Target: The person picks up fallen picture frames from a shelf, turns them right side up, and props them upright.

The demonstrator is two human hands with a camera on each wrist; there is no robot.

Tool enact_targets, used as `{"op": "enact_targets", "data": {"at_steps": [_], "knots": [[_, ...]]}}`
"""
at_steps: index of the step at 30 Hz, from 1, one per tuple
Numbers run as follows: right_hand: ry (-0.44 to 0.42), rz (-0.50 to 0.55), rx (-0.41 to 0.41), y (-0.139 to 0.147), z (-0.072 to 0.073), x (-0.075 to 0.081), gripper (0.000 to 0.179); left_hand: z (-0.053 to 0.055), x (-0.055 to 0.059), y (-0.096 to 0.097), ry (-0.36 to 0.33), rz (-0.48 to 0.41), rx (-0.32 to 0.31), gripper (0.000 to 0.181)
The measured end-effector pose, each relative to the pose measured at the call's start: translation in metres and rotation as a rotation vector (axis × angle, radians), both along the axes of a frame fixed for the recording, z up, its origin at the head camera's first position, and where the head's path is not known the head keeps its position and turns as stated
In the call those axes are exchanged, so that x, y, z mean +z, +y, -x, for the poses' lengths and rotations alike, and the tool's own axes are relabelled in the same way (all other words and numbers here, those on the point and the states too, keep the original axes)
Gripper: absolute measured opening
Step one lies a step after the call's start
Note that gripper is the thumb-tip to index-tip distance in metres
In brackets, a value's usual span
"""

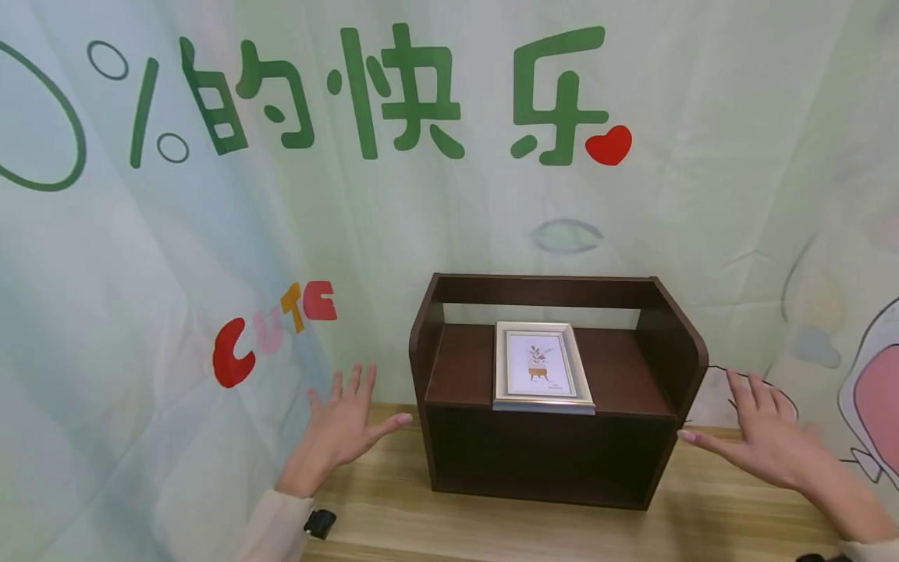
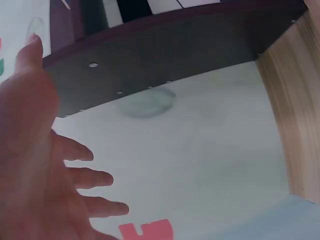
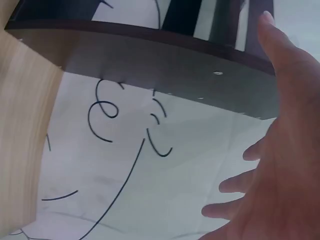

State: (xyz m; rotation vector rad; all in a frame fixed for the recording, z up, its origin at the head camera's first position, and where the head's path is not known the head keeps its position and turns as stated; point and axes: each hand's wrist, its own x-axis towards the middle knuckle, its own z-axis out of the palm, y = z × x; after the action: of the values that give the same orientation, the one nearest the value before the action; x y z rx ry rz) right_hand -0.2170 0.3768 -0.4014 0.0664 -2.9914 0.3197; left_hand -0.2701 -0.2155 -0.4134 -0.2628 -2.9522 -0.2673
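Observation:
A small dark brown shelf [image 1: 541, 460] stands on the wooden table, with raised sides and a low back rail. On its upper board lies a picture frame [image 1: 500, 367], face up, showing a potted plant drawing; its near edge reaches the board's front. To the left of the shelf is my left hand [image 1: 340, 425], fingers spread and holding nothing. My right hand [image 1: 769, 437] is spread on the other side, also holding nothing. Each wrist view shows the shelf's outer side panel, the left panel [image 2: 165, 65] and the right panel [image 3: 150, 67], beside the splayed fingers.
A pale printed cloth [image 1: 393, 234] hangs behind and on the left, with green characters, a red heart [image 1: 609, 146] and coloured letters. The light wooden tabletop [image 1: 393, 515] runs under the shelf. A black band [image 1: 320, 524] is on the left wrist.

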Motion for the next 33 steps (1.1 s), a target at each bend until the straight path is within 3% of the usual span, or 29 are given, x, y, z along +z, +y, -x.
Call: {"op": "enact_targets", "data": {"at_steps": [7,11,15,21,24,28,33], "knots": [[0.220,0.122,0.066,-0.011,-0.005,0.014,0.113,-0.010,0.014,0.006,0.113,-0.106,-0.091,0.110],[0.348,0.162,0.076,-0.019,-0.013,0.024,0.105,-0.018,0.024,0.013,0.189,-0.148,-0.134,0.096],[0.470,0.158,0.092,-0.029,-0.020,0.036,0.095,-0.028,0.034,0.021,0.336,-0.193,-0.189,0.072],[0.688,0.099,0.166,-0.055,-0.025,0.054,0.074,-0.033,0.046,0.034,0.605,-0.293,-0.359,0.027],[0.733,0.074,0.217,-0.070,-0.024,0.062,0.066,-0.033,0.055,0.044,0.671,-0.299,-0.403,0.015],[0.713,0.050,0.309,-0.086,-0.019,0.073,0.062,-0.032,0.068,0.061,0.625,-0.271,-0.414,0.012],[0.558,0.046,0.385,-0.102,-0.006,0.086,0.058,-0.026,0.079,0.083,0.468,-0.220,-0.430,0.019]]}}
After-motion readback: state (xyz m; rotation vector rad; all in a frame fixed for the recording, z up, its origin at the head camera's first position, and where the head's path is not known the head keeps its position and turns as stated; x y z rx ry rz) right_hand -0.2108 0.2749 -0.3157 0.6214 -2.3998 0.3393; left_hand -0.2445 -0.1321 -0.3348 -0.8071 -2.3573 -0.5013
